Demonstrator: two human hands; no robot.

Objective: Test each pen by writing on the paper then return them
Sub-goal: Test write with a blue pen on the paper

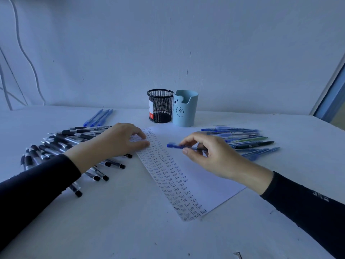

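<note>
Pen (175, 146), mesh cup (160, 107) beside bear cup (184, 112)

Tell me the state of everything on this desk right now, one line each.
Blue pen: held level over the paper, cap seemingly on.
Paper: flat, left part filled with writing.
Mesh cup: upright, no pens inside.
Bear cup: upright, inside hidden.
Black pens: lying loose, left side.
Mixed pens: lying loose, right side.

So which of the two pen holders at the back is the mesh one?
The black holder on the left: its wire wall is see-through. The pale blue holder right beside it is solid, with a bear face.
</note>
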